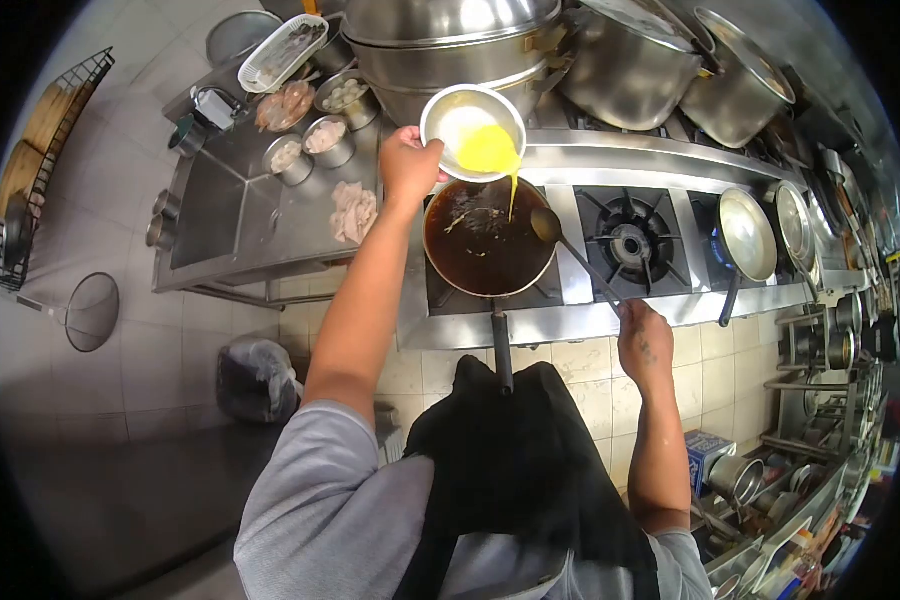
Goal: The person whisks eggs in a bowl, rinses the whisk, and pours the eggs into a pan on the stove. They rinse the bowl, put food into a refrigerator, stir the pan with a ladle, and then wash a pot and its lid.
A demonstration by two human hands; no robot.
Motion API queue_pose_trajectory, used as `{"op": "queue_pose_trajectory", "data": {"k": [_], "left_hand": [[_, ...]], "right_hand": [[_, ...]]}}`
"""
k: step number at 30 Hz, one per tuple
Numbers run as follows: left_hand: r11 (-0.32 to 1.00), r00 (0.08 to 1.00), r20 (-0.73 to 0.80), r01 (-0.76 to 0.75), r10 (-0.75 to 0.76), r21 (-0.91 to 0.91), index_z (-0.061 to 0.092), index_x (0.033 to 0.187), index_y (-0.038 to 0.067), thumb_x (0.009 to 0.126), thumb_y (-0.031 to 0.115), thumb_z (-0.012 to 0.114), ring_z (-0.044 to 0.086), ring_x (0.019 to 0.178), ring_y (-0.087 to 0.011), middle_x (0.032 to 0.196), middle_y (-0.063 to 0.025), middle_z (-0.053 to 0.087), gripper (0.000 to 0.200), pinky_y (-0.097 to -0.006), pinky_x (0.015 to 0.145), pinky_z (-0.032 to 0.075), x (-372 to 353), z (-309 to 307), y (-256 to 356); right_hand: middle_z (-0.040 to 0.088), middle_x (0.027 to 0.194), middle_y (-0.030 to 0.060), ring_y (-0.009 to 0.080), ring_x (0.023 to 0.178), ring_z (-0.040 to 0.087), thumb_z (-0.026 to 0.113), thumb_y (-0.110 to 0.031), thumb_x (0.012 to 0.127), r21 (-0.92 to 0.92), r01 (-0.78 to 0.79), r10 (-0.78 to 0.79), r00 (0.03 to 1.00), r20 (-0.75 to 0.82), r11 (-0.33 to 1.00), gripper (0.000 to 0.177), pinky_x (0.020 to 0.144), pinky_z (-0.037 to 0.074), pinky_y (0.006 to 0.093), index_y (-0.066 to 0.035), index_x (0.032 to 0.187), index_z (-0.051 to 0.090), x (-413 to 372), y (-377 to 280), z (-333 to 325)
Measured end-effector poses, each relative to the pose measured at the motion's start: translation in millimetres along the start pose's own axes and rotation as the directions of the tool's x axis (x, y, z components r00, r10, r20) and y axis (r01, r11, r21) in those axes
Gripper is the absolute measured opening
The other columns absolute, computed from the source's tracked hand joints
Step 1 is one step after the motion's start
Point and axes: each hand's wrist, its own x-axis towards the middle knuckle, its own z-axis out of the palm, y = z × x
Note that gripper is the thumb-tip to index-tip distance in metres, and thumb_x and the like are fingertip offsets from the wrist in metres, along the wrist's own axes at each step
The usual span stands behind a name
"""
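My left hand (pixel 412 168) grips the rim of a metal bowl (pixel 454 108), tilted over a pan (pixel 490 285) on the stove. Yellow beaten egg (pixel 488 150) runs from the bowl's lip in a thin stream into the dark brown liquid (pixel 485 240) filling the pan. My right hand (pixel 646 340) is closed around the handle of a ladle (pixel 547 226), whose dark head is at the pan's right edge. The pan's black handle (pixel 504 352) points toward my apron, with neither hand on it.
A bare gas burner (pixel 630 240) lies right of the pan, then another pan (pixel 747 236). Behind stand a large steamer (pixel 450 60) and tall pots (pixel 625 65). On the left steel counter are raw pale meat (pixel 353 212) and small metal containers (pixel 330 142). A strainer (pixel 92 312) hangs at left.
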Motion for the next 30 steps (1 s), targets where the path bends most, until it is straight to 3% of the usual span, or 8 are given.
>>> {"op": "queue_pose_trajectory", "data": {"k": [7, 15, 23, 30], "left_hand": [[0.998, 0.998, 0.044, 0.053, -0.053, 0.015, 0.058, 0.096, -0.011, 0.077, 0.002, 0.06, 0.062, 0.05, -0.0165, 0.066, -0.0087, 0.06, 0.023, -0.0268, 0.04, 0.051, -39, -17, 3], [0.995, 0.996, -0.014, 0.094, -0.094, 0.016, 0.058, 0.096, -0.01, 0.077, 0.0, 0.059, 0.063, 0.052, -0.0168, 0.071, -0.0101, 0.062, 0.021, -0.0262, 0.04, 0.052, -70, -53, 8], [0.999, 0.991, -0.125, 0.049, -0.047, 0.013, 0.059, 0.09, -0.009, 0.077, 0.0, 0.059, 0.06, 0.047, -0.0159, 0.068, -0.0091, 0.061, 0.016, -0.0264, 0.039, 0.049, -42, -80, -8], [1.0, 0.991, -0.134, -0.002, 0.001, -0.009, 0.059, 0.089, -0.008, 0.077, 0.0, 0.059, 0.061, 0.048, -0.0158, 0.068, -0.01, 0.062, 0.015, -0.0266, 0.04, 0.051, -2, -64, -14]], "right_hand": [[0.063, 0.074, 0.0238, 0.0446, 0.074, 0.06, 0.05, -0.015, 0.092, -0.012, -0.002, 0.002, 1.0, 0.013, 1.0, 0.017, 0.065, 0.046, 0.0518, -0.002, 0.085, 0.06, -1, -2, 2], [0.062, 0.072, 0.0235, 0.0449, 0.072, 0.059, 0.051, -0.014, 0.091, 0.038, 0.074, -0.074, 0.997, 0.008, 0.997, 0.016, 0.064, 0.045, 0.0514, -0.002, 0.085, 0.061, -2, -5, 11], [0.062, 0.072, 0.0239, 0.045, 0.073, 0.06, 0.05, -0.014, 0.091, 0.016, 0.079, -0.08, 0.996, 0.039, 0.997, 0.017, 0.064, 0.045, 0.0519, -0.002, 0.084, 0.061, 2, -10, 12], [0.062, 0.072, 0.0244, 0.0447, 0.072, 0.06, 0.05, -0.014, 0.092, 0.0, 0.04, -0.04, 0.998, 0.044, 0.999, 0.017, 0.065, 0.046, 0.0521, -0.002, 0.084, 0.059, 2, -10, 10]]}}
